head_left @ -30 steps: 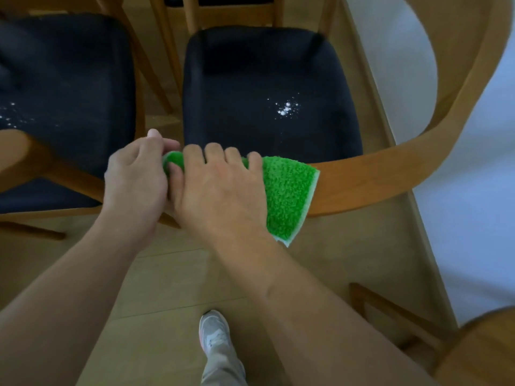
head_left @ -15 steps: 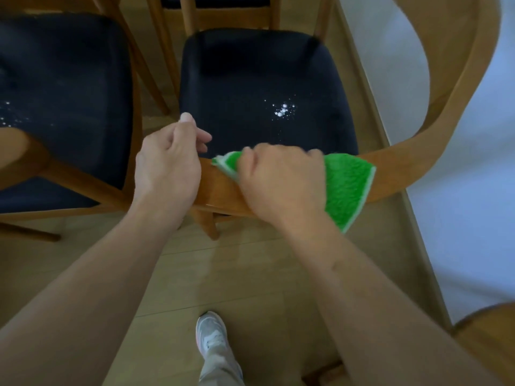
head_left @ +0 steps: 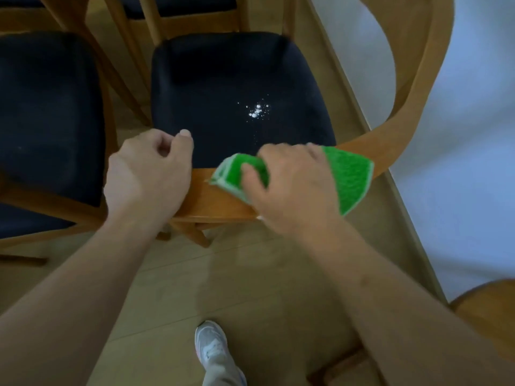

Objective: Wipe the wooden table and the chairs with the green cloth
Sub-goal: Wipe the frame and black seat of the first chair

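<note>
The right hand (head_left: 292,188) grips the cloth (head_left: 348,179) on the chair rail (head_left: 214,201). Unwiped rail curves away right of the cloth; the left hand (head_left: 147,174), curled, steadies the rail's near end.

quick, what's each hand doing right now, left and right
Left hand: grips the curved wooden chair back, fingers curled over its top edge.
Right hand: holds the fuzzy green cloth against the same rail.

Dim, soft indoor light; slight motion blur, wide-angle bending at edges.
</note>
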Available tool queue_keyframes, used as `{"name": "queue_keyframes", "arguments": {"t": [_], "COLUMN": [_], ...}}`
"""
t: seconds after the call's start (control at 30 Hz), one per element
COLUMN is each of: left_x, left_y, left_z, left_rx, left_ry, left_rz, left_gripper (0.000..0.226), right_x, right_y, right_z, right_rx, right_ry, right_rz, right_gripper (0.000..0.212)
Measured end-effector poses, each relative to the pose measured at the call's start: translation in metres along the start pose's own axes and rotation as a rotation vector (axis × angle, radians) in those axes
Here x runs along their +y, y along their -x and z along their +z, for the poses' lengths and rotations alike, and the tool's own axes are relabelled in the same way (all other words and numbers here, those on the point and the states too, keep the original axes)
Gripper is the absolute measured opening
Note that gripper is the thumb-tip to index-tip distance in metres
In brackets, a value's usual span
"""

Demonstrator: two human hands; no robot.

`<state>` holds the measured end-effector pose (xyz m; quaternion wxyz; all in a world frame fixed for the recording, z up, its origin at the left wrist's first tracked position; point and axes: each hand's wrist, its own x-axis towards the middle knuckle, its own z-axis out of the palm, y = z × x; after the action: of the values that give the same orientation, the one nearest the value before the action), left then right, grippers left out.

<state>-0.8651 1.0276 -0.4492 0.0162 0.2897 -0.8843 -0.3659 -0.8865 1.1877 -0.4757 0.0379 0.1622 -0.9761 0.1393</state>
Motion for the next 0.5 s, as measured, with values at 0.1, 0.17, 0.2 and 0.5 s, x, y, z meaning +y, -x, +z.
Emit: {"name": "queue_keyframes", "arguments": {"t": [0.1, 0.17, 0.2, 0.5], "left_x": [-0.004, -0.001, 0.002, 0.009], "left_y": [-0.001, -0.006, -0.009, -0.019], "left_z": [0.007, 0.007, 0.007, 0.005], "left_rx": [0.074, 0.111, 0.117, 0.139], "left_ry": [0.025, 0.121, 0.169, 0.21], "left_rz": [-0.021, -0.097, -0.134, -0.281], "left_gripper": [0.043, 0.045, 0.045, 0.048], "right_x": [0.023, 0.007, -0.005, -0.065], "right_y": [-0.019, -0.026, -0.028, -0.049], "right_z": [-0.007, -0.003, 0.0, 0.006], "right_rx": [-0.072, -0.092, -0.108, -0.387], "right_ry": [-0.007, 0.039, 0.048, -0.121], "right_rz": [0.106, 0.138, 0.131, -0.133], "right_gripper": [0.037, 0.04, 0.04, 0.029]}}
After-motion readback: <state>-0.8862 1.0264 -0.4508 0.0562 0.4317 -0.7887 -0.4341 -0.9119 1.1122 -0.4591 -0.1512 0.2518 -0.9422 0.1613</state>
